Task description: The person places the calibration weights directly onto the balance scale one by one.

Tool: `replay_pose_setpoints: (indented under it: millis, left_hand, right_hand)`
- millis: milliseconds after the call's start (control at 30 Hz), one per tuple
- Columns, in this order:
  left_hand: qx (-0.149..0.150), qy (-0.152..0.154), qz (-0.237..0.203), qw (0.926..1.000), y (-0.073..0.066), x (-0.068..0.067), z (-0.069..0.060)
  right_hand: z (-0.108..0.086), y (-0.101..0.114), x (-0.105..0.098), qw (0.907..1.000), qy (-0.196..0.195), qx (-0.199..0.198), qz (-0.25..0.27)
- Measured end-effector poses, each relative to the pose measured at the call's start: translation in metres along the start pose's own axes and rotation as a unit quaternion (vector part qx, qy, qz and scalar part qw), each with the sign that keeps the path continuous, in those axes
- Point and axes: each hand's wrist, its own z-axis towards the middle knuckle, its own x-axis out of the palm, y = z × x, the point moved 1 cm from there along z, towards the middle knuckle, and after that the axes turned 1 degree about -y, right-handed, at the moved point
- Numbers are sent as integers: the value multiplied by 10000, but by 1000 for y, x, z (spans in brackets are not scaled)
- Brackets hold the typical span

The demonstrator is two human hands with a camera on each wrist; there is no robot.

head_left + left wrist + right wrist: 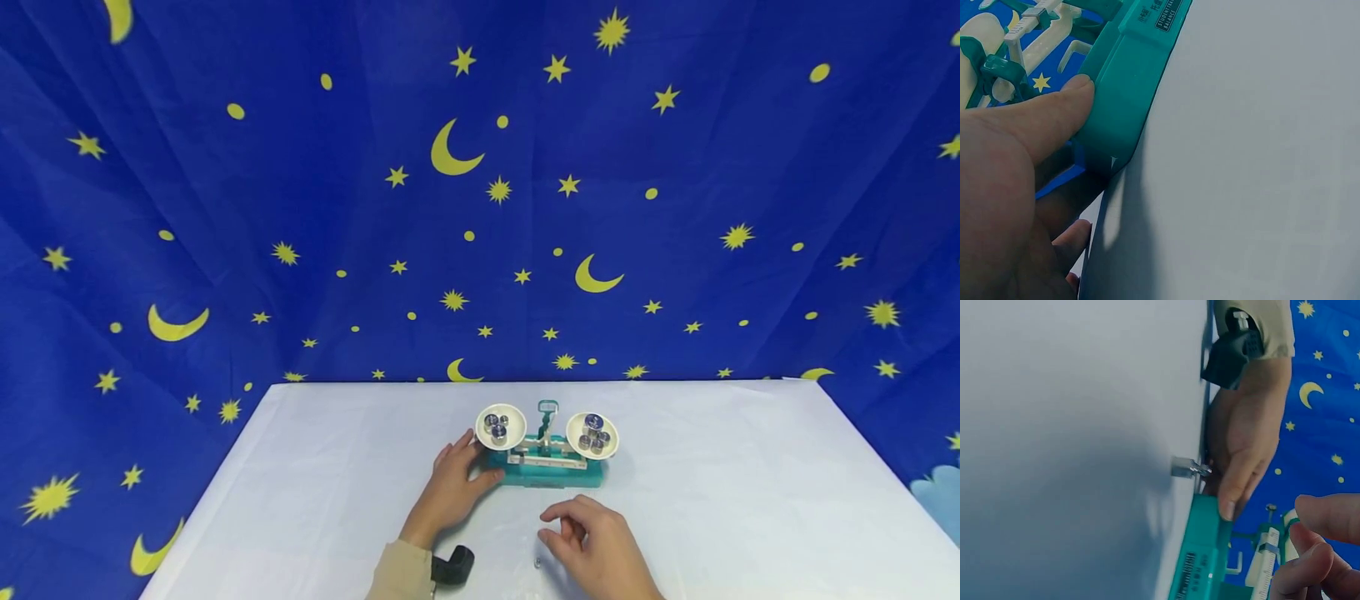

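Observation:
A teal student balance point(551, 477) with two white pans stands on the table. Several metal weights point(498, 432) sit in its left pan point(516, 429), and more weights point(593, 423) of different sizes in the right pan point(576, 430). My left hand point(450, 487) grips the left end of the base, thumb on the front edge; its other fingers are partly hidden behind. Loosely curled and holding nothing, my right hand point(596, 542) hovers in front of the balance. Close to its thumb, a small metal weight point(1184, 467) stands upright on the table.
The white-covered table point(750, 500) carries the balance. Behind it and along the sides hangs a blue curtain point(525, 217) with yellow stars and moons. A black device point(453, 567) is strapped at my left wrist, by the beige sleeve point(402, 571).

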Motion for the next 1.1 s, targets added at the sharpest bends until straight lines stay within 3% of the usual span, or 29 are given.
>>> replay_pose_setpoints:
  millis: [133, 333, 633, 833, 1100]
  left_hand:
    - [-48, -7, 0, 10000, 1, 0, -2]
    - [-62, -22, 12, 10000, 1, -1, -3]
    - [30, -26, -19, 10000, 3, 2, -2]
    - [-96, 21, 10, 10000, 5, 2, -5]
    - [-219, 54, 28, 9997, 2, 0, -6]
  right_hand:
    - [-5, -6, 3, 9997, 181, 36, 142]
    - [-10, -12, 6, 9942, 680, 589, 585]
    - [-13, -25, 6, 9796, 1182, 1150, 1152]
    - [-13, -32, 10, 9630, 1712, 1570, 1365]
    - [-6, -31, 12, 9631, 1999, 1335, 1209]
